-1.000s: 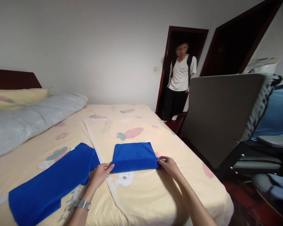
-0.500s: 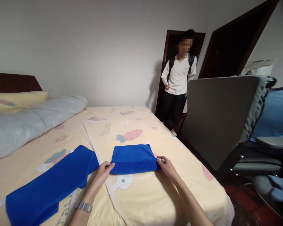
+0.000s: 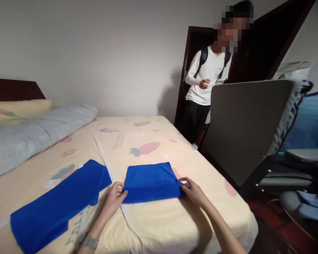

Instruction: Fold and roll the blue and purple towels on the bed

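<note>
A folded blue garment (image 3: 151,178) lies as a flat rectangle on the bed, its near edge turned over into a band. My left hand (image 3: 118,194) pinches the near left corner, thumb on top of the fabric. At the opposite end of that band, my right hand (image 3: 192,190) grips the near right corner between thumb and fingers. To the left, a second blue garment (image 3: 58,204) is spread in a long strip, with what looks like a short sleeve and a small white label at its far edge.
The bed (image 3: 137,225) has a yellow sheet with a carrot print. A grey rolled quilt (image 3: 42,134) and a yellow pillow (image 3: 23,109) lie at the left. A folding chair (image 3: 249,127) stands right of the bed. Behind it, a person (image 3: 206,76) with backpack straps stands near a doorway.
Both hands have drawn the garment's near edge slightly towards me, and the turned-over band looks deeper. The person by the doorway has come closer and further right, one hand raised.
</note>
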Available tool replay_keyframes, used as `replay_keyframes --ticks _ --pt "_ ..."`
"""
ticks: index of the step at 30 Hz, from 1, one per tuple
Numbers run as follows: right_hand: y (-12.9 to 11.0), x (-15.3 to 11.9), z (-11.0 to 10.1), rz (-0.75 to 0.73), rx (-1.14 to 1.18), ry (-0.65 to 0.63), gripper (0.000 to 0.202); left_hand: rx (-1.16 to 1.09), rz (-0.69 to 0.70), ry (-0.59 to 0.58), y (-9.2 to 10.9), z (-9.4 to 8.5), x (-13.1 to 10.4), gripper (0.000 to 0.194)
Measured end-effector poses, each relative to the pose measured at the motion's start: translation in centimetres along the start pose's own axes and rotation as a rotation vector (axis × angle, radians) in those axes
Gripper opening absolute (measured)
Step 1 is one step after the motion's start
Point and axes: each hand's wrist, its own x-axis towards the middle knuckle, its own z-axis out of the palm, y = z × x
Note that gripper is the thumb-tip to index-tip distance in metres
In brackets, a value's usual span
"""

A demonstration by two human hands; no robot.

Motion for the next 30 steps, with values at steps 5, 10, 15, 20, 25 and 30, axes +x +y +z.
replay_keyframes --ticks 5,10,15,20,25,30 --pt "-2.5 -2.8 0.3 -0.271 -0.343 0.214 0.030 0.383 0.360 0.092 1.1 -0.4 -2.5 0.022" --pt "-6.0 -3.9 4.4 -0.684 -0.417 -0.059 0.045 0.751 0.816 -0.166 2.6 2.4 -3.0 0.041" --pt "-5.8 -3.4 7.4 -0.786 -0.474 -0.154 0.050 0.880 0.930 -0.332 0.8 4.6 -2.0 0.056" --pt "-3.0 -2.8 5.0 -0.747 -0.460 -0.135 0.050 0.800 0.821 -0.409 -0.8 2.5 -1.7 0.058" --pt "-1.0 -2.8 1.3 -0.599 -0.369 -0.133 0.045 0.680 0.639 -0.463 -0.8 0.2 -2.1 0.058" --pt "-1.0 -3.0 0.0 -0.498 -0.284 -0.165 0.043 0.564 0.509 -0.421 0.0 -1.3 -2.3 0.049"
